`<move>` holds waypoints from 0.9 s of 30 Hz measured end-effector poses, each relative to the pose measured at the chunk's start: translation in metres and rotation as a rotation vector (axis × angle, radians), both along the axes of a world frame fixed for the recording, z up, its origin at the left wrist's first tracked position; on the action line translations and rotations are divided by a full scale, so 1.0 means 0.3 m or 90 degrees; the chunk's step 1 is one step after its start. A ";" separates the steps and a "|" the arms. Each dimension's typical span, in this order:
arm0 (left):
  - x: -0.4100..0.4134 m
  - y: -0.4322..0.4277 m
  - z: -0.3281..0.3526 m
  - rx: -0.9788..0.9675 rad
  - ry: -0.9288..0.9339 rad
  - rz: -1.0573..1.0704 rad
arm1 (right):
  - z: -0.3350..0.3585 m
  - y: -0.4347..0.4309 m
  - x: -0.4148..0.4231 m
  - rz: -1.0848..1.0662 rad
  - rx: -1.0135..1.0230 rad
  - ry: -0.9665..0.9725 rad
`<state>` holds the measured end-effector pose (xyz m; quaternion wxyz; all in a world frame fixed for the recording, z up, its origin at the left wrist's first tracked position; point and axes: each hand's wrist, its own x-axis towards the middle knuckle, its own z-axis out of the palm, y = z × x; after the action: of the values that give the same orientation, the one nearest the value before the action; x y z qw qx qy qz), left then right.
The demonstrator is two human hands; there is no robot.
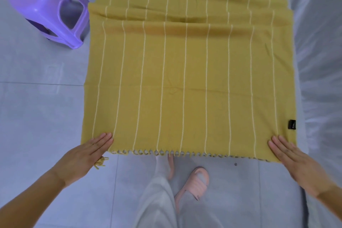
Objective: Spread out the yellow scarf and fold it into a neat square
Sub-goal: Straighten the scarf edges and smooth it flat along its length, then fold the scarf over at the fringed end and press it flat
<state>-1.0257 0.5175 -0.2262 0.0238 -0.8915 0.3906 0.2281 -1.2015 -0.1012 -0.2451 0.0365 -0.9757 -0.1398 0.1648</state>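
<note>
The yellow scarf (188, 79) with thin white stripes lies stretched out flat, running away from me, with wrinkled folds across it near the top. Its fringed near edge lies just in front of my feet. My left hand (87, 155) rests flat on the near left corner, fingers extended together, a yellow tassel peeking out beside its palm. On the near right corner my right hand (292, 157) presses flat in the same way. A small black label (292, 124) sits on the scarf's right edge.
A purple plastic stool (50, 7) stands on the tiled floor at the scarf's upper left. Crinkled clear plastic sheeting (320, 61) runs along the right side. My legs and pink slippers (194, 183) are below the scarf's near edge.
</note>
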 end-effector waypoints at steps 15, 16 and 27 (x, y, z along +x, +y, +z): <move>0.013 -0.109 -0.142 -0.081 -0.097 0.019 | -0.091 0.057 0.034 -0.032 0.062 -0.078; 0.011 -0.097 -0.146 -0.094 -0.097 -0.004 | -0.089 0.056 0.023 -0.040 0.082 -0.086; -0.034 -0.094 -0.018 -0.327 -0.092 0.090 | -0.017 0.041 -0.139 -0.172 0.113 0.028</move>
<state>-1.0360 0.4894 -0.2317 -0.1913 -0.9073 0.3698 0.0584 -1.2434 -0.0889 -0.2504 0.1474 -0.9747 -0.0205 0.1669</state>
